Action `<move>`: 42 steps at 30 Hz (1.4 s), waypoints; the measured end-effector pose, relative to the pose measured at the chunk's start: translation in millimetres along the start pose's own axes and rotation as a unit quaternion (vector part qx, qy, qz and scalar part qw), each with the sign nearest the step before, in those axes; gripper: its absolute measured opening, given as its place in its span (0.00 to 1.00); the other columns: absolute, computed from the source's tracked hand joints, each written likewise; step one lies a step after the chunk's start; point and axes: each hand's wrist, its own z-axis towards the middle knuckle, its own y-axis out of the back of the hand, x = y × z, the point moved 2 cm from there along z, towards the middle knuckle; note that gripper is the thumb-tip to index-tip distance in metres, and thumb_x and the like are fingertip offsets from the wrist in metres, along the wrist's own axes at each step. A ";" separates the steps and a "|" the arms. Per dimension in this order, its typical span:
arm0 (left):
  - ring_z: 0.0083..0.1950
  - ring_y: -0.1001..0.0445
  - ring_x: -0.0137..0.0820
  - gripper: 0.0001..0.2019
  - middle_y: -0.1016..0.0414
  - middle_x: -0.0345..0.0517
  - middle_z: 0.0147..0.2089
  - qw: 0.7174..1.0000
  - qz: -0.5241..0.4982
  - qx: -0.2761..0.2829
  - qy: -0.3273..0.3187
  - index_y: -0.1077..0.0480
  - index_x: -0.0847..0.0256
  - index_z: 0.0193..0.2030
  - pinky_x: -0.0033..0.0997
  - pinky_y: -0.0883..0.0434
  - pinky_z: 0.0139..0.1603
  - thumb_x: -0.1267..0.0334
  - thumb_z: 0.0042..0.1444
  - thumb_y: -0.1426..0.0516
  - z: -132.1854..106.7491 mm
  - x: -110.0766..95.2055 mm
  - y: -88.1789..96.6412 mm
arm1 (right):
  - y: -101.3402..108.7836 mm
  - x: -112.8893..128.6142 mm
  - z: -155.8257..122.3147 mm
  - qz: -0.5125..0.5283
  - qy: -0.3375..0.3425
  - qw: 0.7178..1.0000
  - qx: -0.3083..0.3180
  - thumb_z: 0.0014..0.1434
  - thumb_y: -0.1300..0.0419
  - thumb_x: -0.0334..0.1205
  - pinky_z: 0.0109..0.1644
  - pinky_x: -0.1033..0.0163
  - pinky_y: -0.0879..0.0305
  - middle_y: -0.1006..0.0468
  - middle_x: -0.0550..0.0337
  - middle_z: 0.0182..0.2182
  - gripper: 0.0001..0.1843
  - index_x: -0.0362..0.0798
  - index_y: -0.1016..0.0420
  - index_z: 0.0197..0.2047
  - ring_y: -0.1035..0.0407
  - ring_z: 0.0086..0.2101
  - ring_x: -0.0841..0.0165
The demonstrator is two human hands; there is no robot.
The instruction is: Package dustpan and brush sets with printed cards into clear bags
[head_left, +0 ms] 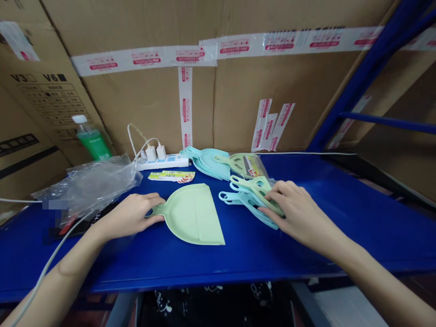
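Note:
A pale green plastic dustpan [195,214] lies flat on the blue shelf surface [357,218]. My left hand [134,213] is closed around its short handle. To the right lies a small pile of green and light-blue brush pieces [250,193]. My right hand [294,206] rests on top of that pile, fingers curled over a green piece. Behind them sits a stack of light-blue dustpans [207,161] with a green brush in a clear wrapper [243,164] on top.
Crumpled clear plastic bags [95,184] lie at the left. A white power strip [163,161] with plugged chargers, printed labels [172,176] and a green bottle [90,138] stand by taped cardboard boxes [218,91]. A blue rack post [361,77] rises at the right.

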 end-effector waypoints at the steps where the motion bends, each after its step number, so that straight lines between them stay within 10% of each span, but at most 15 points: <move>1: 0.36 0.23 0.36 0.24 0.22 0.48 0.42 1.000 0.001 0.000 0.000 0.27 0.59 0.46 0.33 0.28 0.39 0.46 0.61 0.56 0.2 -0.1 0.1 | -0.5 1.4 0.2 0.005 0.004 1.000 0.003 0.65 0.55 0.51 0.34 0.58 0.40 0.32 0.52 0.29 0.23 0.48 0.29 0.28 0.37 0.33 0.61; 14: 0.39 0.23 0.36 0.24 0.23 0.48 0.43 1.000 -0.005 0.002 0.005 0.29 0.59 0.47 0.32 0.29 0.38 0.46 0.62 0.58 -0.1 0.3 1.8 | 12.7 -2.3 15.3 0.097 0.037 0.992 0.077 0.64 0.55 0.51 0.35 0.58 0.38 0.29 0.54 0.29 0.19 0.49 0.32 0.31 0.33 0.32 0.61; 24: 0.46 0.26 0.37 0.24 0.26 0.49 0.47 0.999 -0.038 -0.032 -0.004 0.33 0.59 0.50 0.35 0.29 0.45 0.47 0.63 0.60 5.6 12.1 14.7 | 2.2 -39.3 82.6 0.095 0.008 0.981 0.171 0.58 0.49 0.43 0.32 0.62 0.39 0.25 0.55 0.28 0.11 0.47 0.31 0.30 0.31 0.29 0.65; 42: 0.44 0.29 0.41 0.19 0.29 0.56 0.42 0.985 0.148 -0.068 0.061 0.33 0.68 0.54 0.38 0.32 0.45 0.62 0.64 0.56 112.8 14.6 30.2 | -36.5 -39.5 110.4 0.035 -0.067 0.971 0.225 0.47 0.40 0.32 0.28 0.64 0.40 0.25 0.57 0.24 0.02 0.48 0.29 0.25 0.30 0.27 0.64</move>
